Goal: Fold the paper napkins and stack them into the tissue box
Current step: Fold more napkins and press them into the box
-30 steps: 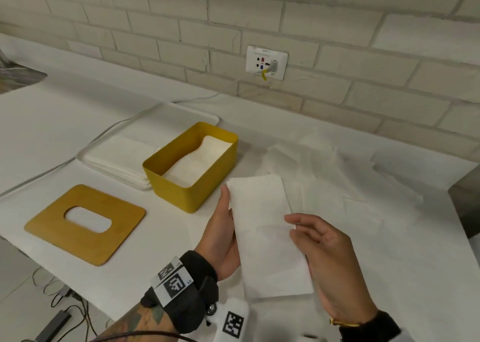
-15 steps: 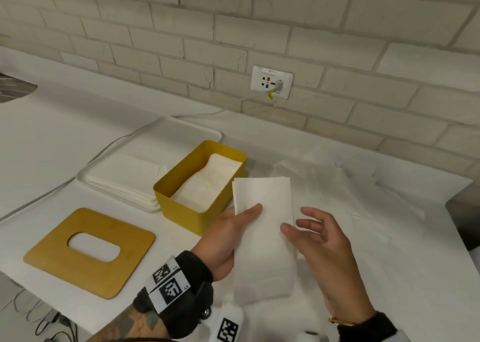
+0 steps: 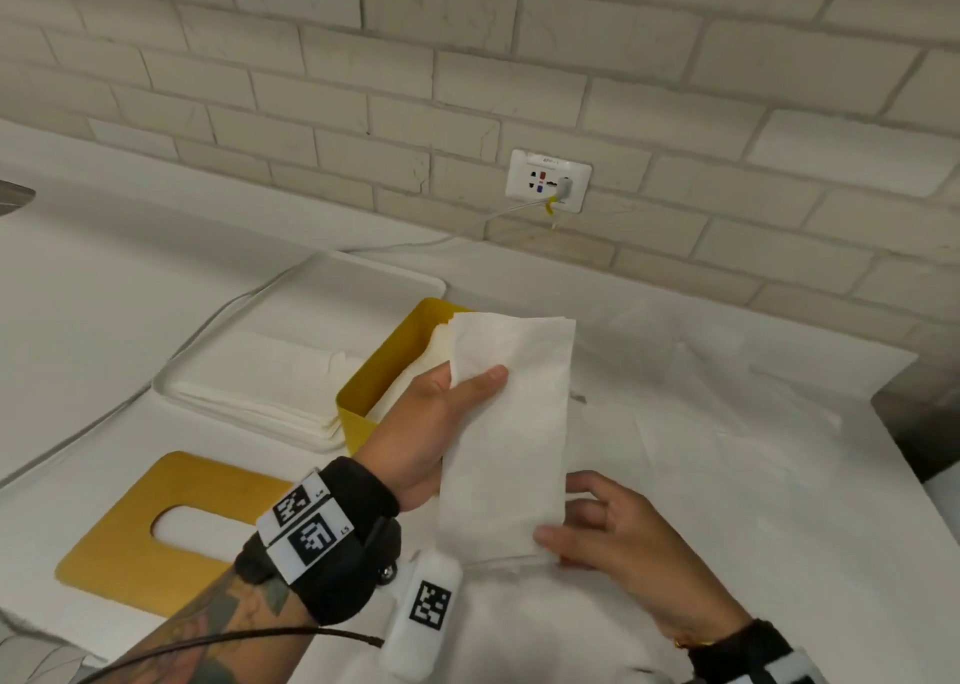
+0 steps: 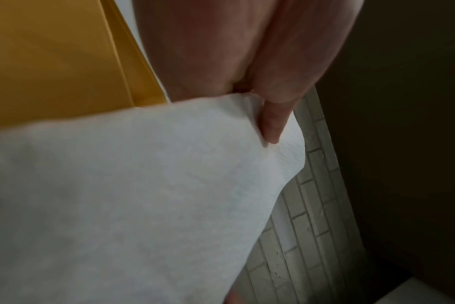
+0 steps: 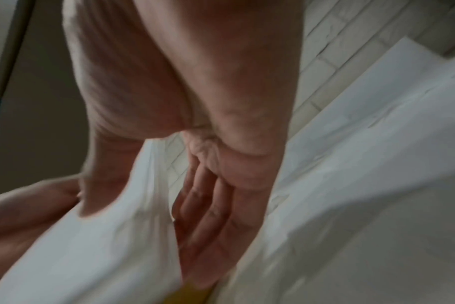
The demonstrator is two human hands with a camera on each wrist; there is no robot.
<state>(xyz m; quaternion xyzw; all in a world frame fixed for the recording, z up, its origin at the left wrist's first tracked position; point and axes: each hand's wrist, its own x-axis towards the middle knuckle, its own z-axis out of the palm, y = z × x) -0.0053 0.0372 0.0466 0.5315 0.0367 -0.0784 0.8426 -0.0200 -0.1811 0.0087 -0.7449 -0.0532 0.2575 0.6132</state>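
Hands (image 3: pixel 431 439) pinch napkin (image 3: pixel 511 423) (over box (image 3: pixel 363 397)).

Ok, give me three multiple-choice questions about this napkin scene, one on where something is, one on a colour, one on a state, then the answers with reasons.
1. Where does the wooden lid lie?
A. On the tissue box
B. Flat on the counter, left of the left hand
C. Against the wall

2. What colour is the tissue box?
A. Yellow
B. Blue
C. Black

3. What is the state of the folded napkin?
A. Lying in the box
B. Flat on the counter
C. Held up by both hands

Answers:
1 B, the lid with its oval slot rests on the counter, off the box.
2 A, its walls show yellow in the head view.
3 C, the left hand grips its upper part with the thumb on top and the right hand pinches its lower edge.
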